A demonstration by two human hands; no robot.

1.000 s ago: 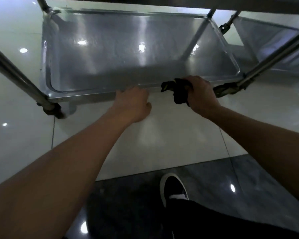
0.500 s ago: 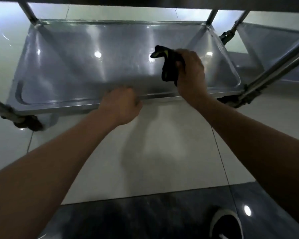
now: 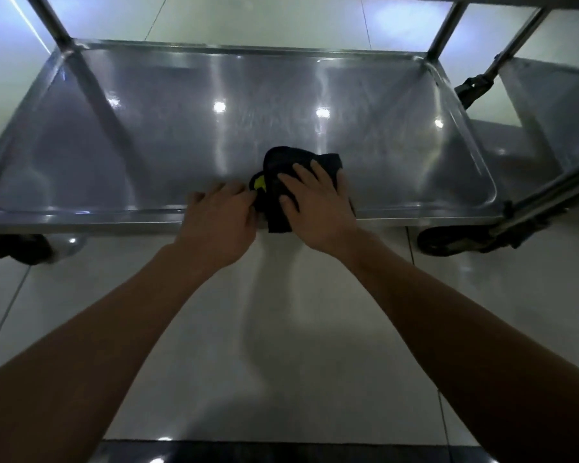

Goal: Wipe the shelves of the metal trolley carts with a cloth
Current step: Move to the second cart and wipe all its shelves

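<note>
The left hand (image 3: 219, 222) gripped the front rim of the trolley's bottom shelf (image 3: 81, 208), its fingertips beside the cloth (image 3: 283, 168). The right hand (image 3: 318, 198) pressed flat, fingers spread, on the dark cloth, which lay bunched near the shelf's front edge. The cloth looked soft, light and easily steered under a palm.

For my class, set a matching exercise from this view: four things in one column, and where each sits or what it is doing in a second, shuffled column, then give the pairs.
1. cloth
2. right hand
3. left hand
4. caster wheel

a. on the floor under the shelf's right corner
b. lies flat over the cloth
c. at the shelf's front rim, beside the cloth
d. bunched on the shelf, black with a yellow patch

Pairs: 1-d, 2-b, 3-c, 4-a
</note>
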